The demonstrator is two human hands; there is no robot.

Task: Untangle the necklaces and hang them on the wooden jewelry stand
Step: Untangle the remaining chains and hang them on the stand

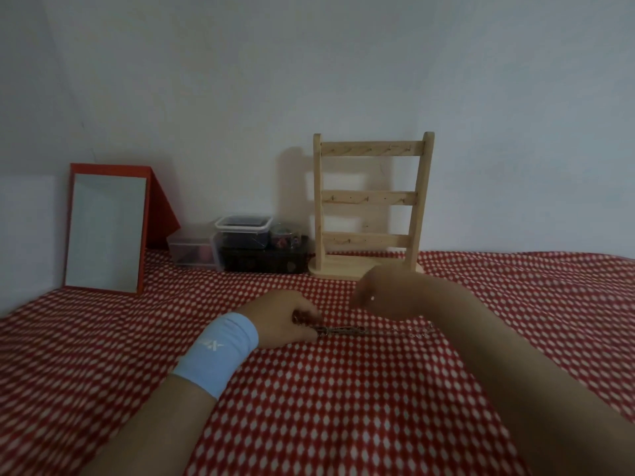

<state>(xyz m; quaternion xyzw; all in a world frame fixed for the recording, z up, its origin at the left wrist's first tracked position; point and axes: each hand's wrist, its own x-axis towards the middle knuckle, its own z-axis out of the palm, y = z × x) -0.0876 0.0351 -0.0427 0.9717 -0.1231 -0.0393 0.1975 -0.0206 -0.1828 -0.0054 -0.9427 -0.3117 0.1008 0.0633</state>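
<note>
My two forearms enter from the near edge of the surface, which is covered by a red cloth (343,407) with white dots. A light blue wristband (220,352) sits on my left wrist; its white mark is too blurred to read.

My left hand (285,317) rests on the cloth near the middle of the surface, with fingers and thumb curled round the dark end of the necklaces (343,329). From that grip the necklaces run rightward in a thin line flat on the cloth. The dark stretch beside my fingers is fairly plain. The pale far end almost vanishes against the dots. I cannot count the strands or see how they cross.

My right hand (381,293) hangs just above that line, the back of it toward the camera and badly blurred. One small white spot shows on it. I cannot tell whether its fingers pinch anything.

One wooden jewelry stand (371,204) stands upright at the far edge, against the wall, with three crossbars bearing small hooks. My right hand hides part of its base. No chain is visible on the hooks.

Left of the stand, along the far edge:
- One dark box (264,261).
- One lidded clear tub (244,230) on top of the dark box.
- One small round container (285,233), contents unclear.
- One low clear box (192,250).

One red-framed mirror (106,231) leans at the far left corner.
</note>
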